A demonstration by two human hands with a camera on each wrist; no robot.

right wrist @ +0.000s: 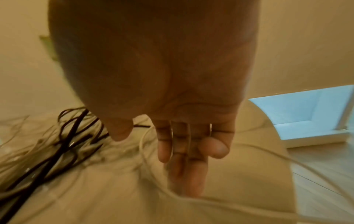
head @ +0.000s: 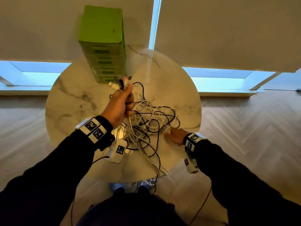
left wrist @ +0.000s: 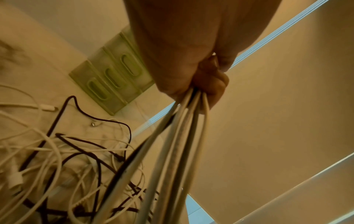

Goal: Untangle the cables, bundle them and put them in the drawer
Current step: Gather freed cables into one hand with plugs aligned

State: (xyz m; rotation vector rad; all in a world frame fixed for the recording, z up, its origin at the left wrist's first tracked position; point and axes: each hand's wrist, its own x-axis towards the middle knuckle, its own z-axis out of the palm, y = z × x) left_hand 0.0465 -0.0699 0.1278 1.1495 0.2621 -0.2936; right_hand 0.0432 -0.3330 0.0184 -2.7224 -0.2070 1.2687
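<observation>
The left hand (head: 119, 106) grips several cables (head: 149, 121) in a fist, plugs sticking out toward 12 o'clock. The tangle lies on the round table (head: 68, 101). The right hand (head: 176, 136), fingers straight, rests at 4 o'clock of it. The green drawer unit (head: 102, 44) stands at 12 o'clock.

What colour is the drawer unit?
Green: the drawer unit shows best in the head view.
</observation>
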